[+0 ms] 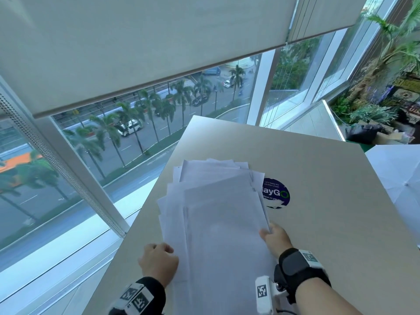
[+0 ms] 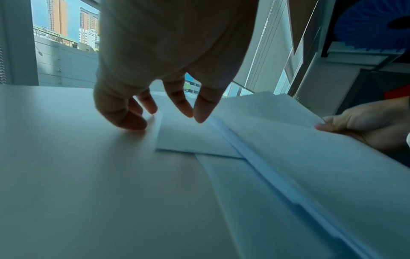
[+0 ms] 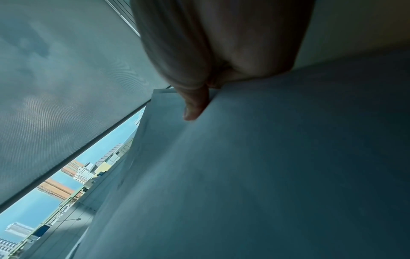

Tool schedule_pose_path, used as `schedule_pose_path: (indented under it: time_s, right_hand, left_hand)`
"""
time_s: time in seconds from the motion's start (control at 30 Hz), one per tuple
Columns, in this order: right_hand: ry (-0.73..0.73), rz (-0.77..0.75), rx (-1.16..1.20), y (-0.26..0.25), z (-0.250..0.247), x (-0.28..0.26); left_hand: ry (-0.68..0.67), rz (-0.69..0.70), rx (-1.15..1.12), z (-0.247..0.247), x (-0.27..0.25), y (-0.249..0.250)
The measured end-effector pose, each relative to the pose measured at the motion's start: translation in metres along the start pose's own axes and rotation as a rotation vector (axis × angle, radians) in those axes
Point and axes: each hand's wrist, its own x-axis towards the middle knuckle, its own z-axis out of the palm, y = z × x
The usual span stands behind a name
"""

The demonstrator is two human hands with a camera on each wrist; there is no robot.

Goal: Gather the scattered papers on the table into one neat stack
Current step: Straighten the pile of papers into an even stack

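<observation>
Several white papers (image 1: 222, 219) lie fanned in a loose, uneven pile on the beige table (image 1: 329, 173). My right hand (image 1: 273, 235) pinches the right edge of the upper bundle (image 2: 288, 140), thumb (image 3: 195, 105) on top, and holds that side slightly off the table. The lower sheets (image 2: 195, 140) stay flat and stick out to the left. My left hand (image 1: 159, 260) stands at the pile's left edge. Its fingertips (image 2: 133, 122) point down and touch the table beside the edge of a sheet, holding nothing.
A round blue sticker (image 1: 276, 193) on the table is partly covered by the pile's right side. A white umbrella-like object (image 1: 397, 176) stands at the far right. The table's left edge (image 1: 145, 201) runs along a tall window.
</observation>
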Motion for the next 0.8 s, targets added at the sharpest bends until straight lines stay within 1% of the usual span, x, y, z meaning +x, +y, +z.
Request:
schedule_pose_path:
  time_s: [0.07,0.17,0.27,0.33,0.37,0.43,0.53,0.63,0.7,0.8]
  right_hand:
    - [-0.024,0.0,0.007,-0.004,0.006,0.001]
    - [-0.035,0.05,-0.068,-0.003,0.019,0.007]
    - [0.038,0.15,-0.212,0.0,0.023,0.012]
    - [0.05,0.199,-0.196,-0.003,0.02,0.015]
    - [0.016,0.214,-0.161,-0.004,0.019,0.019]
    - [-0.08,0.209,-0.166,-0.006,0.016,0.021]
    - [-0.18,0.163,-0.184,-0.008,0.012,0.018]
    - [-0.183,0.172,-0.093,-0.004,0.007,0.015]
    - [-0.19,0.151,-0.029,0.0,0.006,0.012]
    - [-0.235,0.132,0.018,0.003,0.007,0.009]
  left_hand:
    - [0.0,-0.022,-0.03,0.0,-0.001,0.003]
    - [-0.033,-0.027,-0.205,-0.002,-0.003,0.011]
    - [0.008,-0.112,-0.203,-0.008,-0.001,0.018]
    - [-0.009,-0.161,-0.277,-0.011,0.004,0.02]
    - [-0.042,-0.186,-0.361,-0.012,0.005,0.023]
    - [-0.103,-0.249,-0.531,-0.012,0.01,0.026]
    - [-0.164,-0.357,-0.666,-0.01,0.018,0.03]
    - [-0.203,-0.337,-0.645,-0.013,0.02,0.032]
    - [-0.233,-0.262,-0.628,-0.012,0.018,0.033]
    - [-0.237,-0.16,-0.554,-0.006,0.015,0.035]
